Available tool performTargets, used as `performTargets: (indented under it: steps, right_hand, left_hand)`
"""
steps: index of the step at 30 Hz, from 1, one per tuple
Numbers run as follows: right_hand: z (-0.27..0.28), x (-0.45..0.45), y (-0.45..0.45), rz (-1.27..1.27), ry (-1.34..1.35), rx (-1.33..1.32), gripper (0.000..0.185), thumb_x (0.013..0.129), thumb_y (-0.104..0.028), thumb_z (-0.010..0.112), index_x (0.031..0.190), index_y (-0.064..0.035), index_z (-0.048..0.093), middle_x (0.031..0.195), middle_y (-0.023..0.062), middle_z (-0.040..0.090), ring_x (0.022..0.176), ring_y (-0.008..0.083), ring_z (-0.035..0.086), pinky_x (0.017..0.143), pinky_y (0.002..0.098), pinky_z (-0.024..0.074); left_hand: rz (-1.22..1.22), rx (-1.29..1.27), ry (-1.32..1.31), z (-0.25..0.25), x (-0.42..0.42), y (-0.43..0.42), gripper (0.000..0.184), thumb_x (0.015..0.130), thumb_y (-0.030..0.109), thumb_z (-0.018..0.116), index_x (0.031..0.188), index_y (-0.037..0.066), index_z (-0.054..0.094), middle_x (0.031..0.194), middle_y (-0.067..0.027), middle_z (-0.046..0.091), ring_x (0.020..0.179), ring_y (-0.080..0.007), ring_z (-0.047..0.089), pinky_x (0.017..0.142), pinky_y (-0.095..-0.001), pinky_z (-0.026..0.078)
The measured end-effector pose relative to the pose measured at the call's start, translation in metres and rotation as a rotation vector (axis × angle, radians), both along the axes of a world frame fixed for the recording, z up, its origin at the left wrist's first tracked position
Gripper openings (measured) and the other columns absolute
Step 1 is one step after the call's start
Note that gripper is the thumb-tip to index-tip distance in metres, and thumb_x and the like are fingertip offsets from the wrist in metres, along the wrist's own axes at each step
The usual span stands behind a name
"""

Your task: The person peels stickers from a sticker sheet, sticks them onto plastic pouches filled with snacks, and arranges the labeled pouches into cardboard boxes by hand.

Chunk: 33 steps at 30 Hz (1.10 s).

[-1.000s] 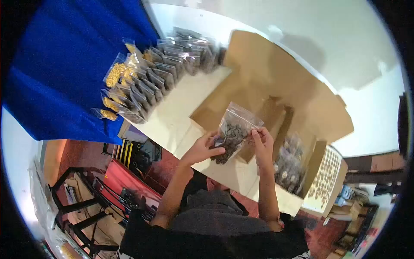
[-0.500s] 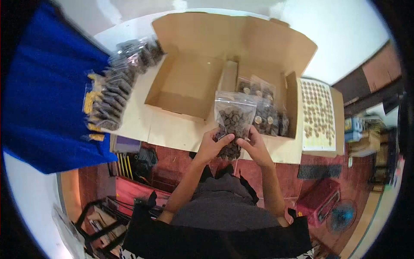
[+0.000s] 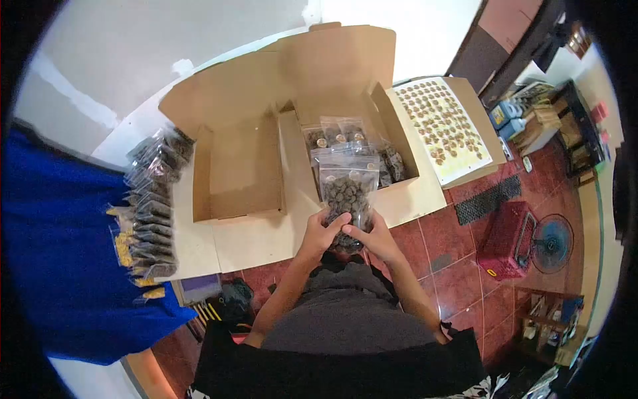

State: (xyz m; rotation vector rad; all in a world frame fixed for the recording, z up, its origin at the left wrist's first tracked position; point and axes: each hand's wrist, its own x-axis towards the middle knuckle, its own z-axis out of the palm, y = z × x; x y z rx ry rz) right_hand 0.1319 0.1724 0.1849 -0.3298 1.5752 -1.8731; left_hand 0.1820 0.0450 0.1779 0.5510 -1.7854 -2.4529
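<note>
A clear zip bag of dark round pieces is upright in front of my body, held low at both sides. My left hand grips its left side, thumb across the front. On the right side, my right hand holds it the same way, the two thumbs nearly touching. Just behind the bag stands an open cardboard box with several similar bags inside, some with round stickers. Left of it is a second cardboard box section with its bare bottom showing.
Rows of filled bags stand on the table's left end beside a blue cloth. A sheet of round stickers lies at the right. A red case and a fan are on the floor.
The view has swung to the right, so the boxes appear further left. The bag, tilted a second ago, is now upright, and my right hand has moved from its upper side to its lower side.
</note>
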Motion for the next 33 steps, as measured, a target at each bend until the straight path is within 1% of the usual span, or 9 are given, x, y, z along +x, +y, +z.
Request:
performTargets:
  steps: [15, 17, 19, 21, 25, 27, 28, 29, 33]
  right_hand:
    - [-0.006, -0.039, 0.036, 0.000, -0.050, -0.036, 0.054, 0.071, -0.018, 0.063, 0.114, 0.0010, 0.036, 0.101, 0.0079, 0.048, 0.092, 0.0133, 0.045, 0.080, 0.0274, 0.0376]
    - [-0.025, -0.063, 0.055, 0.033, -0.031, -0.052, 0.050, 0.075, -0.018, 0.059, 0.116, -0.0012, 0.035, 0.103, 0.0083, 0.047, 0.094, 0.0149, 0.045, 0.080, 0.0286, 0.0382]
    - [-0.038, -0.097, 0.077, -0.004, -0.024, -0.103, 0.041, 0.079, -0.017, 0.053, 0.114, -0.0030, 0.037, 0.105, 0.0089, 0.047, 0.096, 0.0167, 0.046, 0.080, 0.0297, 0.0394]
    - [-0.053, -0.137, 0.105, -0.123, -0.037, 0.016, 0.030, 0.082, -0.018, 0.047, 0.108, -0.0031, 0.041, 0.102, 0.0091, 0.049, 0.092, 0.0171, 0.049, 0.079, 0.0294, 0.0414]
    - [-0.136, -0.227, 0.166, -0.554, -0.074, 0.147, 0.017, 0.080, -0.014, 0.050, 0.089, 0.0001, 0.049, 0.079, 0.0059, 0.053, 0.068, 0.0121, 0.053, 0.062, 0.0238, 0.0461]
    - [-0.180, -0.264, 0.190, -0.693, -0.040, 0.200, 0.016, 0.079, -0.013, 0.051, 0.086, 0.0015, 0.049, 0.072, 0.0060, 0.052, 0.060, 0.0119, 0.052, 0.057, 0.0233, 0.0458]
    - [-0.198, -0.282, 0.198, -0.763, -0.029, 0.328, 0.017, 0.077, -0.014, 0.054, 0.085, 0.0011, 0.050, 0.071, 0.0064, 0.053, 0.057, 0.0133, 0.052, 0.055, 0.0246, 0.0450]
    - [-0.223, -0.298, 0.209, -0.749, -0.041, 0.338, 0.017, 0.077, -0.014, 0.054, 0.085, 0.0011, 0.050, 0.071, 0.0064, 0.053, 0.057, 0.0133, 0.052, 0.055, 0.0246, 0.0450]
    - [-0.285, -0.355, 0.269, -0.810, 0.234, 0.856, 0.026, 0.068, -0.019, 0.060, 0.086, -0.0010, 0.052, 0.076, 0.0112, 0.057, 0.065, 0.0200, 0.055, 0.060, 0.0315, 0.0440]
  left_hand:
    - [-0.050, 0.002, -0.113, -0.008, -0.041, 0.025, 0.025, 0.075, 0.018, 0.059, 0.089, -0.002, 0.054, 0.083, -0.0058, 0.057, 0.075, -0.0119, 0.052, 0.066, -0.0250, 0.042]
    - [-0.009, -0.048, -0.016, -0.016, -0.053, 0.037, 0.026, 0.075, 0.019, 0.059, 0.089, -0.002, 0.054, 0.082, -0.0052, 0.057, 0.072, -0.0111, 0.053, 0.064, -0.0240, 0.042]
    - [0.113, 0.070, -0.210, -0.011, -0.067, 0.048, 0.028, 0.074, 0.021, 0.060, 0.090, -0.001, 0.054, 0.081, -0.0052, 0.057, 0.072, -0.0116, 0.053, 0.064, -0.0242, 0.043]
    - [0.143, 0.068, -0.185, -0.033, -0.079, 0.055, 0.033, 0.073, 0.023, 0.061, 0.093, -0.002, 0.053, 0.083, -0.0064, 0.056, 0.074, -0.0132, 0.053, 0.064, -0.0253, 0.043]
    - [0.241, 0.064, -0.238, -0.048, -0.104, 0.073, 0.043, 0.072, 0.025, 0.063, 0.099, -0.005, 0.049, 0.093, -0.0079, 0.054, 0.081, -0.0142, 0.051, 0.072, -0.0267, 0.041]
    - [0.410, -0.061, -0.289, -0.067, -0.113, 0.083, 0.029, 0.078, 0.022, 0.054, 0.093, -0.003, 0.051, 0.083, -0.0066, 0.056, 0.071, -0.0133, 0.055, 0.064, -0.0251, 0.046]
    - [0.399, 0.004, -0.210, -0.052, -0.122, 0.092, 0.030, 0.079, 0.021, 0.054, 0.094, -0.004, 0.050, 0.083, -0.0069, 0.056, 0.071, -0.0138, 0.055, 0.062, -0.0259, 0.046]
    - [0.410, 0.005, -0.227, -0.046, -0.126, 0.097, 0.030, 0.079, 0.021, 0.054, 0.094, -0.004, 0.050, 0.083, -0.0069, 0.056, 0.071, -0.0138, 0.055, 0.062, -0.0259, 0.046]
    - [0.496, -0.007, -0.323, -0.051, -0.129, 0.112, 0.032, 0.078, 0.022, 0.055, 0.095, -0.005, 0.049, 0.083, -0.0077, 0.056, 0.070, -0.0148, 0.055, 0.061, -0.0269, 0.046]
